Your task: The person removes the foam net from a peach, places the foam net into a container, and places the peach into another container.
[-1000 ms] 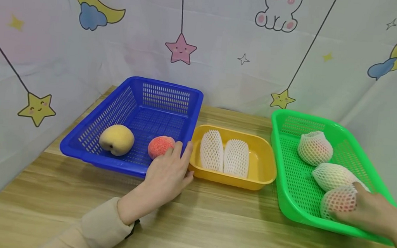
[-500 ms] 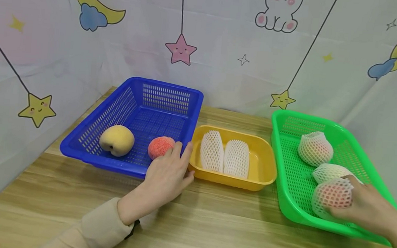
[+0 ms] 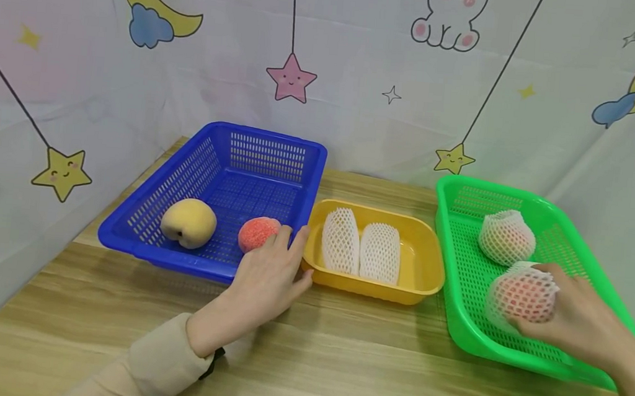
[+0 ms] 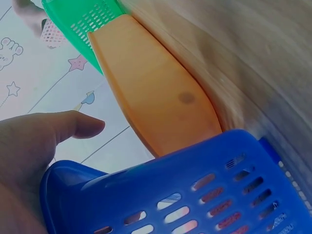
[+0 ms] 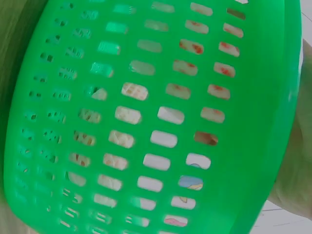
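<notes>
My right hand [image 3: 582, 315] grips a round reddish fruit in a white foam net [image 3: 525, 296], held over the green basket [image 3: 454, 258]. Behind it, another netted fruit [image 3: 507, 238] lies in the same basket. My left hand [image 3: 266, 278] lies over the front right corner of the blue basket [image 3: 277, 137], its fingers right at a red, peach-like fruit [image 3: 257, 233]. In the left wrist view the thumb [image 4: 85, 125] sticks out apart from the basket. A yellow, peach-like fruit [image 3: 188, 222] sits at the left. The basket wall hides the right fingers in the right wrist view.
Between the two baskets stands a shallow yellow tray [image 3: 422, 256] with two white foam net sleeves [image 3: 341, 242] in it. All stand on a wood-grain table [image 3: 367, 351]. A printed cloth [image 3: 364, 34] closes off the back and sides.
My right hand has moved leftward and up with the netted fruit, which now covers most of a white-netted piece behind it. My left hand has stayed in place.
</notes>
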The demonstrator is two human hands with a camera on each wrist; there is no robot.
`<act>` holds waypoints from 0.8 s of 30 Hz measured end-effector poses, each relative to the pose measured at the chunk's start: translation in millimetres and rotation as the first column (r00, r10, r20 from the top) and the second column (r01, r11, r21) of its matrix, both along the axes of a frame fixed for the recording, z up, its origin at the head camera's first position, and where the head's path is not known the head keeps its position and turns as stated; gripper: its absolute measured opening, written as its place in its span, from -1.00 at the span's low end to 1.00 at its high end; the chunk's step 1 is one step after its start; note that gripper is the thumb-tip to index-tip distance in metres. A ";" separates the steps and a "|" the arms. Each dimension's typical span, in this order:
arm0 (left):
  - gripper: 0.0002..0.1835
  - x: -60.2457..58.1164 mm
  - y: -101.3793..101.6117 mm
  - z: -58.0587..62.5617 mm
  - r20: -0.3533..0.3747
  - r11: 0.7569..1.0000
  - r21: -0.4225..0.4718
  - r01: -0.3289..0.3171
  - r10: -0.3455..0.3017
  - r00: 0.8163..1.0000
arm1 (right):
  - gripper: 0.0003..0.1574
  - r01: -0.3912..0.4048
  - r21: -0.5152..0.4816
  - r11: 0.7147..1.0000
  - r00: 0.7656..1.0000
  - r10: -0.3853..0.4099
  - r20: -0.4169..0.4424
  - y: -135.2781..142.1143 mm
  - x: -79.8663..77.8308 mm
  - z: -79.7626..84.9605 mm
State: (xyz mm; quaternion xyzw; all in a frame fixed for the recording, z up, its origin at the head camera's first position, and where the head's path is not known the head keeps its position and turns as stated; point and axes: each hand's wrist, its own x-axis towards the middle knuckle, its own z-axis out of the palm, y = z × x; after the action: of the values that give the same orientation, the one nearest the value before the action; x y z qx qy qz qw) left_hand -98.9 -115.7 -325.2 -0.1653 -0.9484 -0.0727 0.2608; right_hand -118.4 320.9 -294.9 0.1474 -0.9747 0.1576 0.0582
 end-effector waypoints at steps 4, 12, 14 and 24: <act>-0.40 0.4 0.0 1.1 0.005 1.000 0.014 0.002 -0.002 1.000 | 0.04 0.001 -0.016 1.000 1.000 -0.001 -0.020 -6.4 0.8 3.3; -0.41 0.7 -0.8 2.4 0.000 1.000 0.029 0.008 -0.008 1.000 | 0.08 -0.007 -0.041 0.999 0.999 0.005 -0.048 -18.7 0.9 9.7; -0.40 0.7 -1.1 2.7 0.003 1.000 0.030 0.009 -0.009 1.000 | 0.08 -0.030 -0.062 0.998 0.997 0.025 -0.072 -21.7 0.4 11.5; -0.40 1.3 -1.2 4.1 0.015 0.999 0.047 0.015 -0.016 1.000 | 0.08 -0.055 -0.115 0.992 0.995 0.045 -0.090 -32.6 0.0 18.6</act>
State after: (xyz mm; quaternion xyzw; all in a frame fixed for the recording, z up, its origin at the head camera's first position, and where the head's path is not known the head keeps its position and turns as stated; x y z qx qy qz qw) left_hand -97.6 -116.9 -321.1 -0.1660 -0.9470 -0.0983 0.2569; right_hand -118.4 288.3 -276.3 0.1748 -0.9563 0.2094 0.1054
